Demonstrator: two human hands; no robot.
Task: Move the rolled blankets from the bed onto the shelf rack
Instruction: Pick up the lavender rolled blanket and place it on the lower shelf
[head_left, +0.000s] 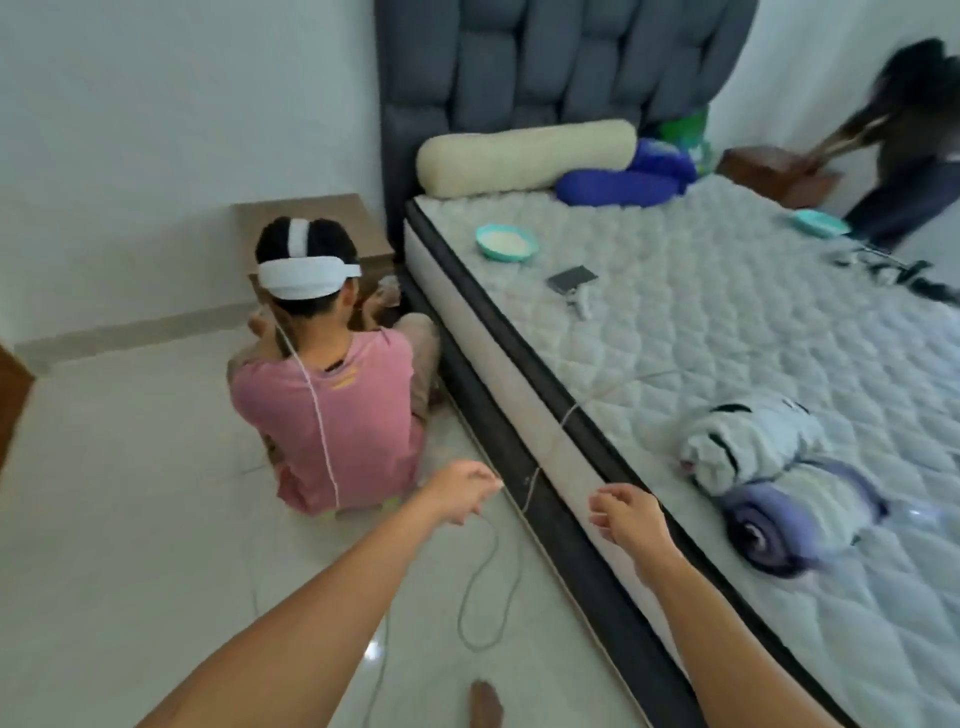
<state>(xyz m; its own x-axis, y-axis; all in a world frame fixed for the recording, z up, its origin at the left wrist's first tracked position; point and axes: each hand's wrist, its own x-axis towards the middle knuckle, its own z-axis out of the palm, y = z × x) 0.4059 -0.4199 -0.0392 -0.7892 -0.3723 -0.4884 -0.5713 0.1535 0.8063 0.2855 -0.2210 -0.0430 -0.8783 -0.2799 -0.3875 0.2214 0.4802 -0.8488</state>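
Note:
Two rolled blankets lie side by side near the bed's (727, 322) close edge: a white one with black stripes (748, 447) and a purple one (774, 530). My left hand (457, 496) is stretched out over the floor, left of the bed, with its fingers pinched on a thin white cable (488, 571) that loops down onto the tiles. My right hand (626, 517) hovers over the bed's edge, left of the purple roll and apart from it, fingers loosely curled and holding nothing. No shelf rack is in view.
A person in a pink shirt (332, 410) sits on the floor ahead, beside a bedside cabinet (311, 218). On the bed lie a cream bolster (524, 156), blue pillows (623, 184), a teal bowl (505, 241) and a phone (571, 279). Another person (914, 140) stands at the far right.

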